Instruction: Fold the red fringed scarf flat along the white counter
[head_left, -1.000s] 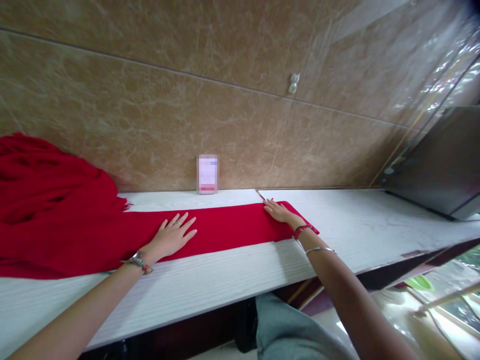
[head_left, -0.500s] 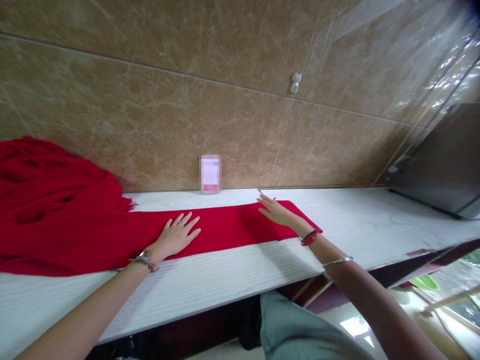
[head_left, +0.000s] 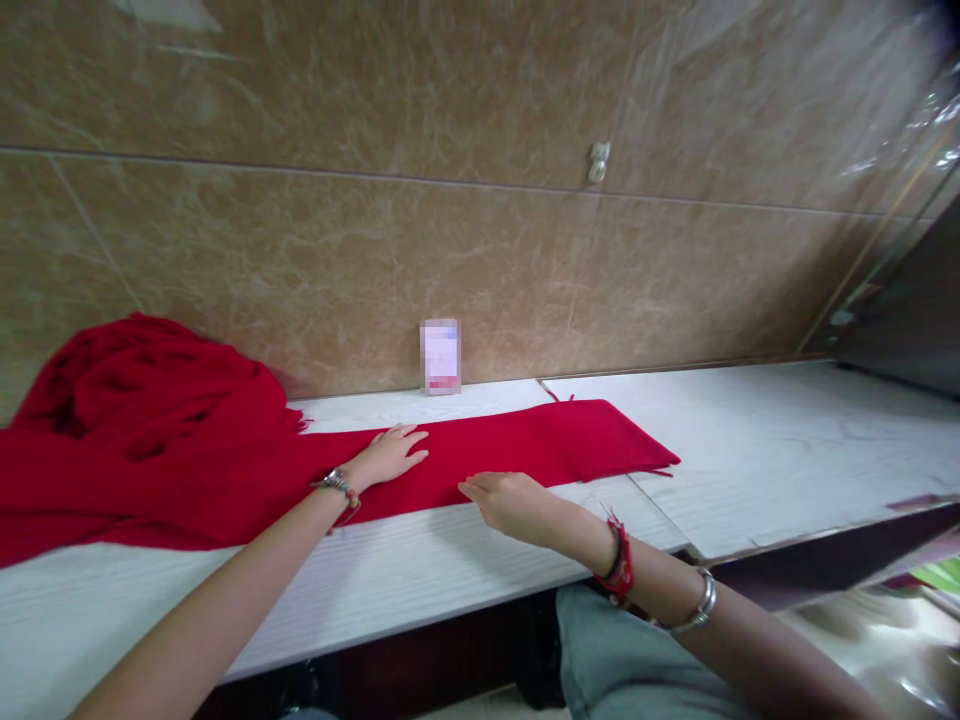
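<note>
A long red scarf (head_left: 525, 448) lies stretched flat along a white wood-grain counter (head_left: 420, 570), and its left part is bunched in a heap (head_left: 142, 420) against the wall. My left hand (head_left: 390, 455) rests flat on the scarf, fingers spread, pressing it down. Just right of it, my right hand (head_left: 510, 498) sits at the scarf's near edge with fingers extended toward the left, touching the cloth. Both wrists carry bracelets.
A small blurred card (head_left: 440, 357) stands against the brown marble wall (head_left: 480, 230) behind the scarf. A small white fitting (head_left: 598, 163) is fixed on the wall. A dark appliance (head_left: 907, 330) sits at the far right. My grey-clad knee (head_left: 600, 650) shows below the counter edge.
My right hand has left the scarf's far right end and moved left along the near edge, close to my left hand. The view has swung left.
</note>
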